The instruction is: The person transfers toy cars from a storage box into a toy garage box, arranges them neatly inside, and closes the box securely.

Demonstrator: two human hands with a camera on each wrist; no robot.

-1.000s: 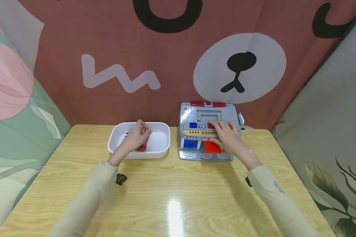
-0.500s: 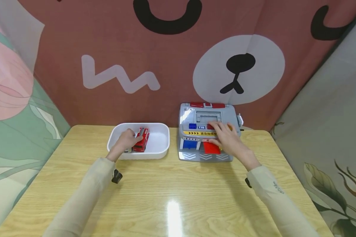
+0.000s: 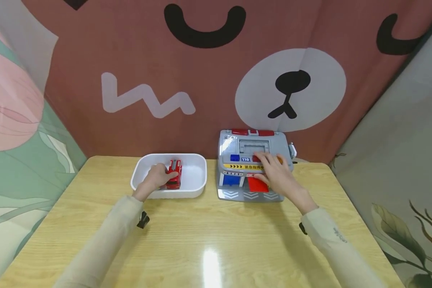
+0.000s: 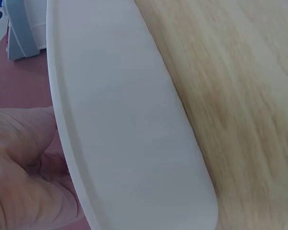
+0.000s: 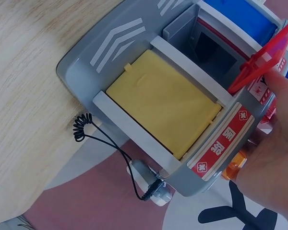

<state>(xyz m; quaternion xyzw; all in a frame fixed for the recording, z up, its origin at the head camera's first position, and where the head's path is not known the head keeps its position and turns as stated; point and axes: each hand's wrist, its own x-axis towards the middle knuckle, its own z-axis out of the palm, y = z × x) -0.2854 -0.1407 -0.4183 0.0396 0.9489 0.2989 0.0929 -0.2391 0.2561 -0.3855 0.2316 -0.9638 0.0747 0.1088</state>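
A white plastic bin (image 3: pixel 198 176) holds a red toy fire truck (image 3: pixel 175 168). My left hand (image 3: pixel 155 179) reaches into the bin, fingers bent down left of the truck and thumb over its side. I cannot tell what those fingers hold; in the left wrist view the bin wall hides them. My right hand (image 3: pixel 281 176) holds the front roof edge of a grey toy rescue station (image 3: pixel 227 144), fingertips on top by the red button and thumb at the front. Beside that thumb, the red door (image 5: pixel 259 62) stands swung up; the yellow door (image 5: pixel 163 103) and blue door (image 3: pixel 232 179) are down.
The bin and station stand at the back of a wooden table (image 3: pixel 187 236), close to a printed curtain (image 3: pixel 209 92). A small white handset (image 5: pixel 149 179) on a coiled black cord (image 5: pixel 84 127) hangs on the station's side.
My left hand lets go of the tilted fire truck, which now lies flat in the bin, and moves to the truck's left. My right hand stays on the station.
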